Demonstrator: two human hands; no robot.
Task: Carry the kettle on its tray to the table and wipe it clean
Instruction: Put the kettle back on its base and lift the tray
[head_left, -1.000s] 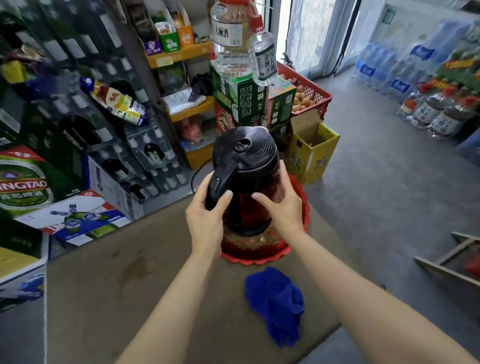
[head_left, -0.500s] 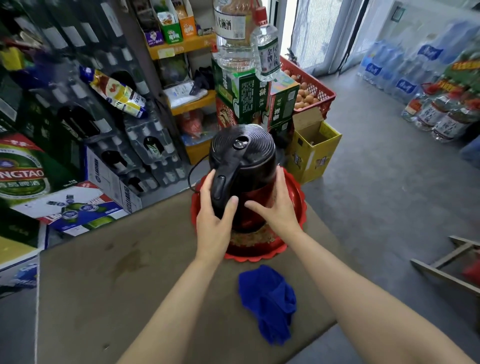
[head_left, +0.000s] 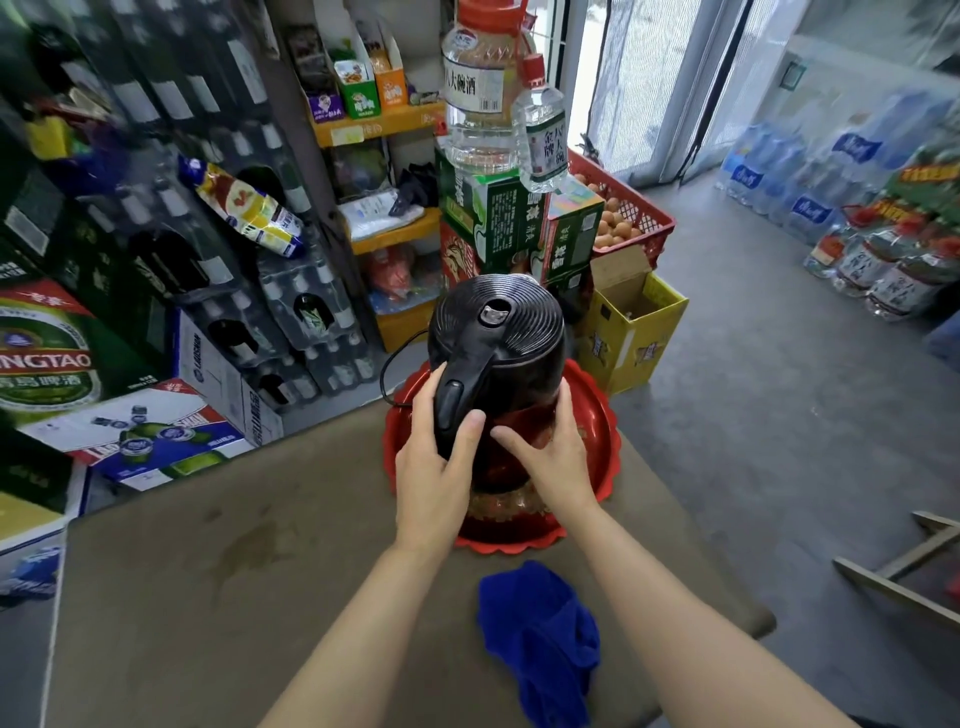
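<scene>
A black kettle (head_left: 506, 332) with a ribbed lid and a dark red glass body stands on a round red tray (head_left: 597, 431) at the far edge of the brown table (head_left: 208, 597). My left hand (head_left: 434, 467) wraps the kettle's black handle from the left. My right hand (head_left: 550, 457) presses flat against the kettle's right side, fingers spread. A crumpled blue cloth (head_left: 540, 634) lies on the table just in front of the tray, between my forearms. A black cord (head_left: 387, 369) loops out behind the tray.
Beer crates and bottle packs (head_left: 156, 322) crowd the table's left side. Stacked green boxes with two big clear bottles (head_left: 483, 104) rise behind the kettle. A yellow carton (head_left: 631, 332) and a red egg basket (head_left: 628, 218) stand on the floor beyond. A wooden frame (head_left: 904, 571) lies at right.
Both hands have stayed on the kettle. The kettle sits a little lower on the tray, and my left thumb has slid further around the handle. The view has shifted slightly.
</scene>
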